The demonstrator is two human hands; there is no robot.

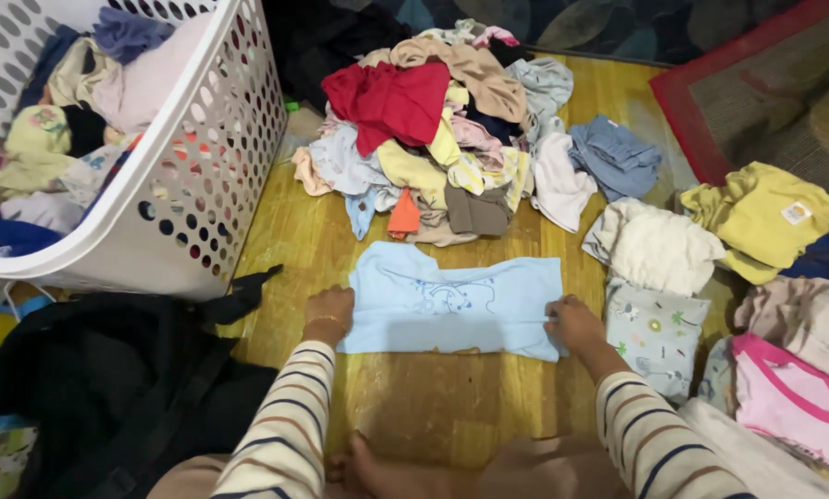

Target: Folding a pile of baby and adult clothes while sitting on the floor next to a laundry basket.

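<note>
Striped sleeves lead to the left hand (328, 314) and right hand (573, 323), each gripping an end of the folded light-blue garment (451, 300), clothes pile (442, 129) at twelve o'clock.

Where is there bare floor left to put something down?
Bare wood shows between the blue shirt and the person's feet, and in a strip between basket and clothes pile. The right side is crowded with folded stacks.

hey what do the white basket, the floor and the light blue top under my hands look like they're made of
The basket looks like moulded plastic: smooth, slightly glossy white walls punched with even round holes. The floor looks like wood or wood-look laminate, with yellowish grain lines and a mild sheen. The light blue top seems a soft knit, probably cotton: matte, limp, lying flat with small creases.
</note>
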